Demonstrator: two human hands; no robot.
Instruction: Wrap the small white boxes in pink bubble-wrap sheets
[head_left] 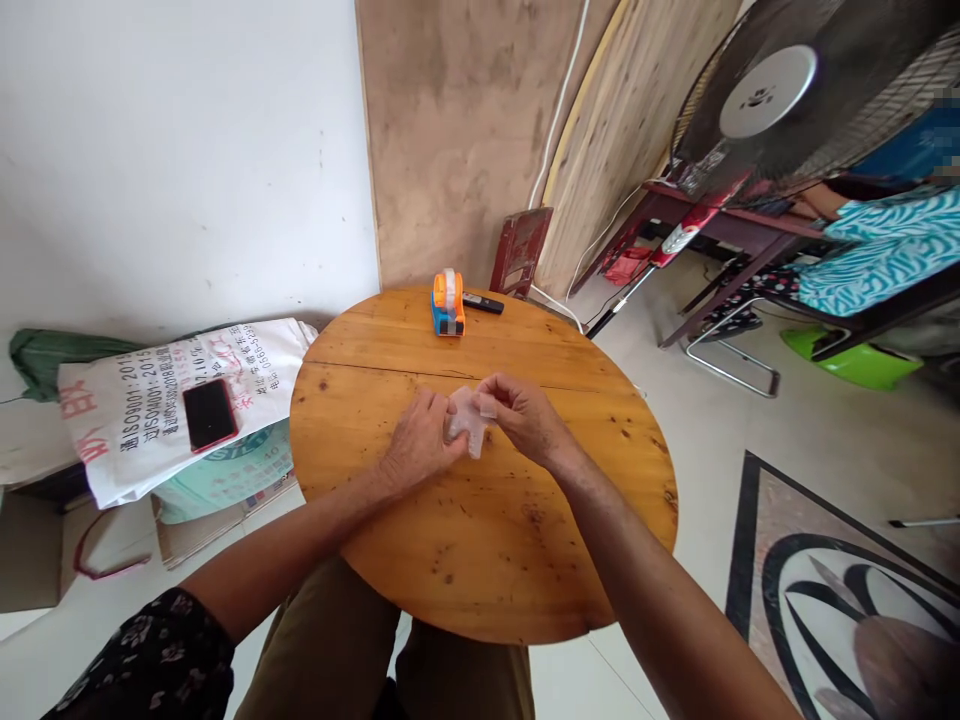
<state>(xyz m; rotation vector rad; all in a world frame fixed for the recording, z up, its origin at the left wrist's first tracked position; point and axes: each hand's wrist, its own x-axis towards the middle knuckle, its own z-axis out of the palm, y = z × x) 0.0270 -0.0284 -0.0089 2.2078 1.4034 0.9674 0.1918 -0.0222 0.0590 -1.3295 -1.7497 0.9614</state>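
Translucent piece [469, 424], star-like, one: gripped by fingers of left hand [424, 436] over wooden table [480, 560]. Strip [487, 406], perhaps tape: finger-pinched by right hand [520, 414]. Handling seemingly unfinished; piece not set down. Tape dispenser [440, 290]: beyond, untouched.

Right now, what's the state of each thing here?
Translucent piece: held in both hands
Left hand: closed on it
Right hand: pinching its edge
Tape dispenser: loaded with a roll
Black object: lying flat
Phone: face up, screen dark
Fan: can't tell if spinning
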